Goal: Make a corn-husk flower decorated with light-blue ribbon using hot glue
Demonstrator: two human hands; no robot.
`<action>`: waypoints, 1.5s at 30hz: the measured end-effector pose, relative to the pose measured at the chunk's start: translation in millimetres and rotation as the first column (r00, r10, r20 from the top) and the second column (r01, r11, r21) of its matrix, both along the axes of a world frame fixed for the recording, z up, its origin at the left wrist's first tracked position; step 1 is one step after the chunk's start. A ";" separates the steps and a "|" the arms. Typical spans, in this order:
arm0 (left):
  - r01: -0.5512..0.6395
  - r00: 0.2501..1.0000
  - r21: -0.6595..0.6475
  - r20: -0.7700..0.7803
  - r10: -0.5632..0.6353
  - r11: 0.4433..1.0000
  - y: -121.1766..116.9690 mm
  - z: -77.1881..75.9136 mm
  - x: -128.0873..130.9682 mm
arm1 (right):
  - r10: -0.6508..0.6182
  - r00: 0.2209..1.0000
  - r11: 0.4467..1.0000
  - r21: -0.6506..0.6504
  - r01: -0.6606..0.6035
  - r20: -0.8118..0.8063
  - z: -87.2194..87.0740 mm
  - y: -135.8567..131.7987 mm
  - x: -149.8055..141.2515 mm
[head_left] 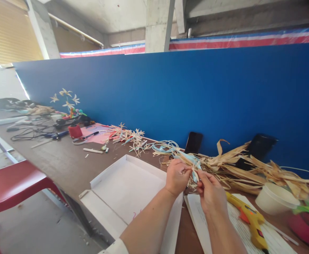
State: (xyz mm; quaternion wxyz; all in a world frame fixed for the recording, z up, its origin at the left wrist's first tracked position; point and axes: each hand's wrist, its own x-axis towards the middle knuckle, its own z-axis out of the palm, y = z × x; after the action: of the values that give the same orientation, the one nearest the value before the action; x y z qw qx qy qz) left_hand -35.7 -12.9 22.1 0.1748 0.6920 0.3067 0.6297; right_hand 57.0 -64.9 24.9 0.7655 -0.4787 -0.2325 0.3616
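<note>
Between my two hands is a small pale flower of dried husk (pixel 194 168), its narrow petals spread. My left hand (pixel 177 177) is closed, with thumb and forefinger pinching the flower from the left. From the right, the fingertips of my right hand (pixel 209 190) pinch one of its lower petals. Light blue strips (pixel 196 175) lie just behind the fingers, partly hidden by them. Beyond my right hand spreads a pile of dried corn husks (pixel 223 161). A yellow glue gun (pixel 252 220) rests on printed sheets (pixel 235 231) beside my right forearm.
An open white box lid (pixel 117 192) lies under my left forearm. Finished husk flowers (pixel 137 135) lie farther left, near pink paper (pixel 97 133). A dark phone (pixel 193 143) leans against the blue partition (pixel 149 91). At right stand a white cup (pixel 276 199) and a pink tape roll (pixel 306 225).
</note>
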 end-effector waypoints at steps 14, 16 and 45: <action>0.031 0.994 -0.055 0.110 -0.024 0.998 0.4 -1.9 3.7 | 0.001 0.999 1.000 -0.012 -0.001 0.046 -4.2 1.8 0.0; 0.061 0.991 -0.085 0.127 -0.050 0.995 2.1 -1.9 3.0 | 0.026 0.999 1.000 -0.008 -0.026 0.045 -0.3 -0.5 0.0; 0.294 0.953 -0.179 -0.024 -0.303 0.939 2.9 -11.9 8.4 | -0.158 0.922 0.985 -0.006 0.171 0.354 -7.6 1.2 15.5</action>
State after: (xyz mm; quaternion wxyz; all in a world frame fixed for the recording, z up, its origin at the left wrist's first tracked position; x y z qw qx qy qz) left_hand -27.3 -10.0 10.2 0.3199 0.7284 0.2560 0.5491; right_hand 72.4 -63.6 17.2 0.7303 -0.5673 -0.3182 0.2088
